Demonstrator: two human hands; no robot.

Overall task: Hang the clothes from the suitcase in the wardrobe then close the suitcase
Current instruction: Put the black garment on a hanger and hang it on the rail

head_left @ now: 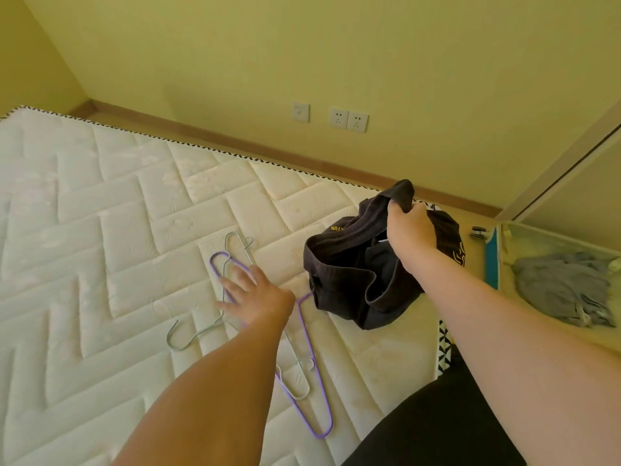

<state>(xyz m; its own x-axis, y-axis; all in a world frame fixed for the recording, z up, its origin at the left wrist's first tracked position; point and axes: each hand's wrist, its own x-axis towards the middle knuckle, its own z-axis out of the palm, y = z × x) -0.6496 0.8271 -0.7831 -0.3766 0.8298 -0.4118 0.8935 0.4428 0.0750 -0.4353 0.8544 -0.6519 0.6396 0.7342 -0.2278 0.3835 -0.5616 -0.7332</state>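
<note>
My right hand (408, 230) grips a dark garment with yellow print (349, 274) by a bunched fold and holds it up over the right part of the mattress, its lower half resting on the bed. My left hand (253, 295) lies flat with spread fingers on a purple hanger (311, 358) and a grey hanger (188, 334) that overlap on the mattress. The open suitcase (504, 243) stands at the right edge, with a grey garment (564, 287) crumpled inside.
A bare white quilted mattress (100, 247) fills the left and middle. Behind it runs a yellow wall with sockets (347, 120) and a wooden skirting board. A pale wardrobe door frame (571, 156) rises at the upper right. My dark trouser leg shows at the bottom.
</note>
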